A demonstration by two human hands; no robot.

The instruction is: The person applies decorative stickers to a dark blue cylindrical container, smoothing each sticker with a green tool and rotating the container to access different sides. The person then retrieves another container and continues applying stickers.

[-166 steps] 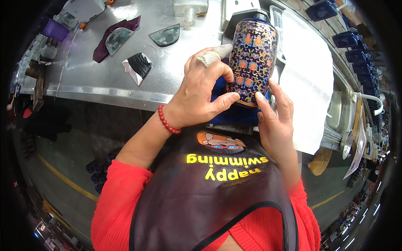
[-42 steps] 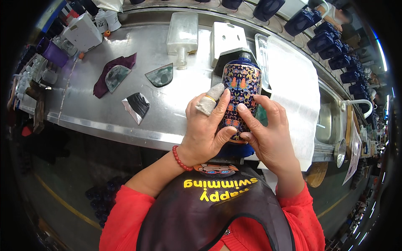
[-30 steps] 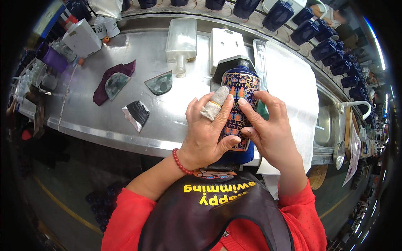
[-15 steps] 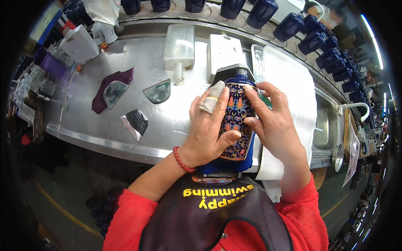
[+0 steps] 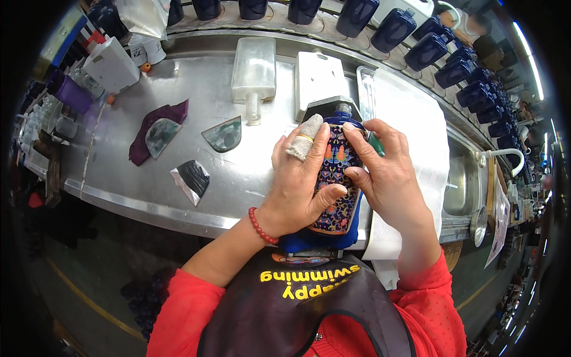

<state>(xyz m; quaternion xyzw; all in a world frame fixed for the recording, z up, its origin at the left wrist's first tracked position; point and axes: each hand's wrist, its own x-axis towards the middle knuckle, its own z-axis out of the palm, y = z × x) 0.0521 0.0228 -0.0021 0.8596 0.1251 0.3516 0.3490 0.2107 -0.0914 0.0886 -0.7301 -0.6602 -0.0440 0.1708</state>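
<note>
A dark blue glass bottle point(image 5: 335, 187) lies tilted before me, its clear neck pointing away. Its front bears a colourful floral sheet with a gold edge. My left hand point(image 5: 291, 193) is closed along the bottle's left side, thumb on the pattern. A grey cloth cover point(image 5: 306, 138) wraps one of its fingers. My right hand point(image 5: 389, 172) is closed at the right edge, fingertips pressing near the shoulder and middle of the sheet. Under the bottle's lower end sits blue cloth point(image 5: 324, 241). A dark support point(image 5: 333, 101) shows behind the neck.
On the steel table point(image 5: 232, 184) lie a clear bottle point(image 5: 254, 71), a curved green scraper point(image 5: 223, 134), another scraper point(image 5: 160, 138) on purple cloth and a black-and-silver piece point(image 5: 191, 181). White paper point(image 5: 410, 137) covers the right side. Blue bottles point(image 5: 357, 18) line a conveyor behind; a sink point(image 5: 459, 178) stands right.
The row of blue bottles at the back has shifted left. Both hands keep their hold on the patterned bottle, with only slight movement.
</note>
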